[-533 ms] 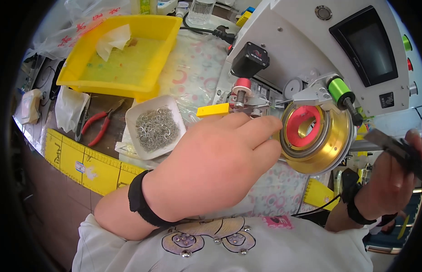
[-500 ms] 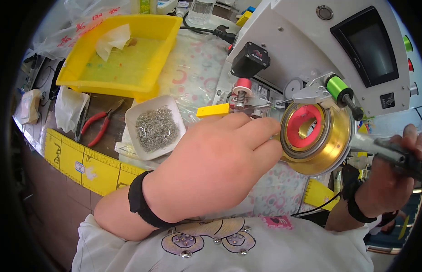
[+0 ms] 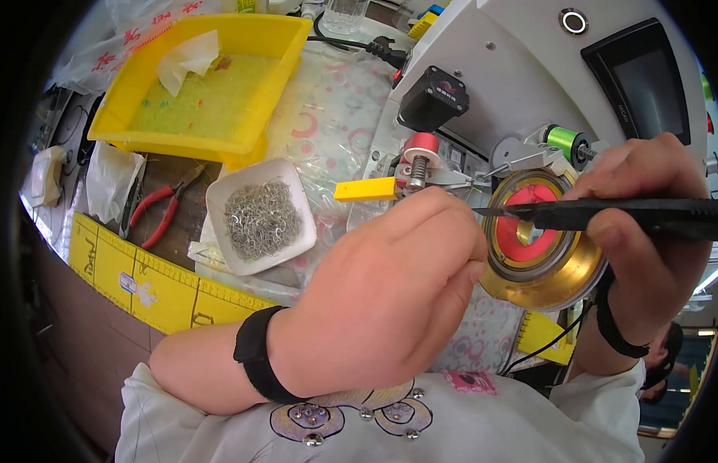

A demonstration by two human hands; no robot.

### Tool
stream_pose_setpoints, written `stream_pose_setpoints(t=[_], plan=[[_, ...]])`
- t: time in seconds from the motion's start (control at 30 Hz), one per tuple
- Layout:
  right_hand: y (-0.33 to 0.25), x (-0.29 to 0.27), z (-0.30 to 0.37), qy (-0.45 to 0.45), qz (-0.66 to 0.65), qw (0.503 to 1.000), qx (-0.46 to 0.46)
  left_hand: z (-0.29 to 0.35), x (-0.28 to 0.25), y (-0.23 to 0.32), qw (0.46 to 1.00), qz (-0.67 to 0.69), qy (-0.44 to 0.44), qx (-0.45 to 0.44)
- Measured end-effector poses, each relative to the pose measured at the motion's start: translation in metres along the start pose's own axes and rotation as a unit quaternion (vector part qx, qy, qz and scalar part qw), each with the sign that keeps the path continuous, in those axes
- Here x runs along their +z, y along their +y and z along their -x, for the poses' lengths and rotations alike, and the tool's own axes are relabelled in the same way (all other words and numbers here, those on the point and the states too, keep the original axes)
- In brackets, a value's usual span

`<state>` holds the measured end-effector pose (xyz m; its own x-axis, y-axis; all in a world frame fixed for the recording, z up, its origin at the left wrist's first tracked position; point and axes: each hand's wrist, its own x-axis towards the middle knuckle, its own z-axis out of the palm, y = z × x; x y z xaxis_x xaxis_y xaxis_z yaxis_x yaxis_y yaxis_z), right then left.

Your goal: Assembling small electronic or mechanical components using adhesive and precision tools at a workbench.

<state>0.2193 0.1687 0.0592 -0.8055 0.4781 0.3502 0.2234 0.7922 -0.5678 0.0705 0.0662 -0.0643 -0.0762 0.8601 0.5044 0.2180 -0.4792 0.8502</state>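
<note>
My left hand [image 3: 390,301] is closed in a pinch beside the gold wheel [image 3: 540,285] of the machine; whatever its fingertips hold is hidden. In my right hand [image 3: 644,208] is a black pen-shaped tool [image 3: 563,214] with a thin pointed tip. It lies level across the front of the wheel, its tip close to my left fingers. A pink-red ring [image 3: 521,245] lines the wheel's centre. Left of my left hand, a white square dish [image 3: 303,231] holds a heap of small curved wire pieces [image 3: 262,220] resembling fish hooks.
The white machine body [image 3: 521,69] carries a dark screen [image 3: 644,77], a black motor [image 3: 432,100] and a green thread spool [image 3: 565,139]. A yellow tray [image 3: 255,139] stands at the far left. Red-handled pliers [image 3: 164,220] lie near a yellow ruler strip [image 3: 166,289].
My right hand has come up and left, bringing the black tool across the wheel. My left hand stays by the wheel, fingers drawn together. The machine's round button now shows a lit ring.
</note>
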Motion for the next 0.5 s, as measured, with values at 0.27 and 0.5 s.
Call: stream_pose_setpoints(t=[0.27, 0.5], plan=[[0.006, 0.017, -0.006, -0.019, -0.011, 1.0, -0.004, -0.001, -0.002, 0.001, 1.0, -0.001, -0.002, -0.011], [0.004, 0.017, -0.008, -0.02, 0.003, 1.0, -0.005, -0.004, -0.002, 0.002, 1.0, 0.006, -0.012, -0.009]])
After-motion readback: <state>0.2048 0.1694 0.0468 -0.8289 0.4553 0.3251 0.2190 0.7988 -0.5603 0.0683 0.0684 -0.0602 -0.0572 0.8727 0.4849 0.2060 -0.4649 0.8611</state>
